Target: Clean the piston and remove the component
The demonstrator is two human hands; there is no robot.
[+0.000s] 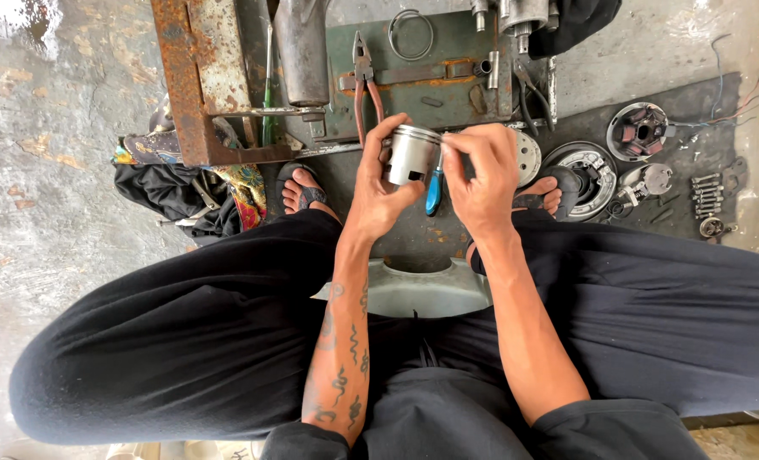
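Left hand [378,183] is closed around a silver metal piston [413,154], fingers wrapped behind its skirt and thumb across the front, holding it in the air above the floor between the person's knees, crown end tilted toward the right hand. Right hand [480,175] is pinched shut at the piston's upper rim, thumb and forefinger touching the ring-groove edge; whether a ring sits between the fingertips cannot be told. Directly below the piston, a blue-handled tool [433,192] lies on the dark mat [703,111], partly hidden by the hands. Pliers with reddish handles [364,81] rest on a green metal plate [448,85] just beyond the hands, and a wire ring [411,34] lies on the same plate farther off. A rusty steel frame [196,77] stands to the left of the plate. Right of the hands, on the mat, lie a round stator with coils [638,130], a circular housing [586,170] and a row of bolts [707,194], well apart from the piston. Both feet wear sandals; a pale grey cover [422,294] lies on the floor between the legs, beneath the forearms.
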